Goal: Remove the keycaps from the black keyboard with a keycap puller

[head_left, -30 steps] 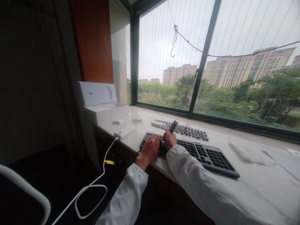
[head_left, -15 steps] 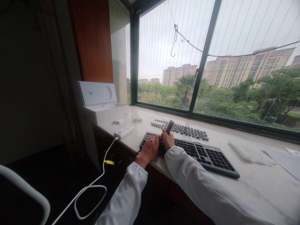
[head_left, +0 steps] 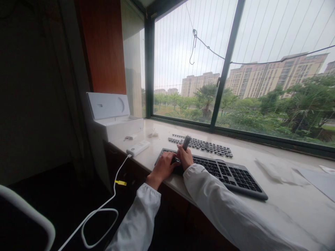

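Observation:
My right hand [head_left: 185, 158] is closed around a dark, stick-like cleaning brush [head_left: 186, 142], which points up and away, its ragged end on top. Its lower end is hidden behind my fingers. Close beside it, my left hand [head_left: 164, 164] has its fingers bent and its thumb drawn in over the left part of the keyboard; whatever lies between them is too dark and small to make out. The black keyboard [head_left: 237, 177] lies along the counter's front edge, its key sockets bare. Behind it, loose keycaps [head_left: 209, 146] are laid out in rows.
On the left stand an open white box [head_left: 119, 128] and a white power bank [head_left: 138, 148] with a white cable [head_left: 115, 186] hanging off the edge. Clear plastic wrap [head_left: 277, 170] and paper [head_left: 318, 181] lie right on the pale counter [head_left: 295, 209]. A window runs behind.
My left hand has turned and drawn slightly left and down, its thumb showing more clearly. The brush in my right hand has shifted a little left and down. The keyboard stays in place.

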The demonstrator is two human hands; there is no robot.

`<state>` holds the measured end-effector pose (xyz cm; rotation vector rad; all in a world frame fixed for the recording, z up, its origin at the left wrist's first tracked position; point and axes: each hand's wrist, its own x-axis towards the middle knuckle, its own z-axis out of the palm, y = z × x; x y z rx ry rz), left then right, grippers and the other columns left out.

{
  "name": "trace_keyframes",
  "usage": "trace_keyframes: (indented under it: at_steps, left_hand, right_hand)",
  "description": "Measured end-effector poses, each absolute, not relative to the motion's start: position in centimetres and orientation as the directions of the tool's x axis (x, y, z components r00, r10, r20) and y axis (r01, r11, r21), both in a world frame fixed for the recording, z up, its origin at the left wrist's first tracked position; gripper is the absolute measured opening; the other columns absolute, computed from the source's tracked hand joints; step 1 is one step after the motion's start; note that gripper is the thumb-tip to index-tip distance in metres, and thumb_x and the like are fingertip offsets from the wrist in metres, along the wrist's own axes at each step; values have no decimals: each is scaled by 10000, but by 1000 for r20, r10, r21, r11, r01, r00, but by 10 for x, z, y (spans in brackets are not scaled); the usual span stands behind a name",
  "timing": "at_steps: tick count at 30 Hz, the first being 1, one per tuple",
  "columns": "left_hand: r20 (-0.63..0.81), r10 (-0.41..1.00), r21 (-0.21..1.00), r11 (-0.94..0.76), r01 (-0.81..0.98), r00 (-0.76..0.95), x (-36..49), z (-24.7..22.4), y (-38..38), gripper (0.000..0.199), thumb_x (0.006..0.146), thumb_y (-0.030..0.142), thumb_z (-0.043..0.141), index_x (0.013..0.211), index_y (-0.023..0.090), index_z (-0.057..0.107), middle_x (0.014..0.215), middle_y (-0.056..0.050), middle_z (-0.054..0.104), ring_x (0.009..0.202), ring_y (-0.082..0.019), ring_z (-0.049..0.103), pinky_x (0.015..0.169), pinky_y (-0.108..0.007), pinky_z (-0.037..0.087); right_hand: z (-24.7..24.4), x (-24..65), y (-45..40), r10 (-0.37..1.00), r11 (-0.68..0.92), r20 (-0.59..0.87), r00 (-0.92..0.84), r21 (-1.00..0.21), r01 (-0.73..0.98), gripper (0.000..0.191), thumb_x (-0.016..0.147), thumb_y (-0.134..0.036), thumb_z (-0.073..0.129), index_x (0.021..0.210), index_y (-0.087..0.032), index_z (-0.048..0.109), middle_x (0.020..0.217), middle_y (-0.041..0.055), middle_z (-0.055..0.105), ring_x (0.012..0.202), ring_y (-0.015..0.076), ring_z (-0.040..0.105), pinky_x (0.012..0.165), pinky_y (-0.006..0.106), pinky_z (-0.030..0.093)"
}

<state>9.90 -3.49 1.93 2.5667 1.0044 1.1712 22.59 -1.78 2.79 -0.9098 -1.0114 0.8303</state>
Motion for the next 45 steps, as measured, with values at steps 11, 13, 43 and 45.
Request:
trace_keyframes:
  at_steps: [11,13,43,45]
  left_hand:
    - [613,572,390,-819,421,545,96,22,-15,139,818,225,638,890,228,757,933,-33,711,917,-201,587,851,-319,466]
    - [625,565,387,-823,415,538,96,20,-12,135,820,242,640,883,227,759,923,-32,715,917,-203,583,852,-322,462]
    - [458,661,155,-717,679,594,100,29,-23,207,916,340,496,1042,220,608,1167,-45,601,1119,-212,476,907,-354,396]
    - [442,663,134,-715,686,604,101,30,-22,204,901,336,526,1048,212,596,1165,-54,593,1117,-213,475,911,-350,395]
  right_hand:
    - [31,226,-22,866,419,390,313,-908,-27,380,755,-462,568,520,-223,390,403,-53,391,389,100,357,409,250,299]
    - [31,226,-23,861,425,400,315,-905,-13,381,758,-466,568,526,-222,391,405,-56,395,390,99,362,411,247,302]
    - [28,226,-19,845,445,394,362,-893,-68,394,743,-458,599,507,-219,393,407,-60,378,391,91,341,404,241,290]
    - [29,225,-20,837,453,413,360,-891,-29,401,743,-470,597,504,-217,398,410,-56,385,401,95,355,418,243,301]
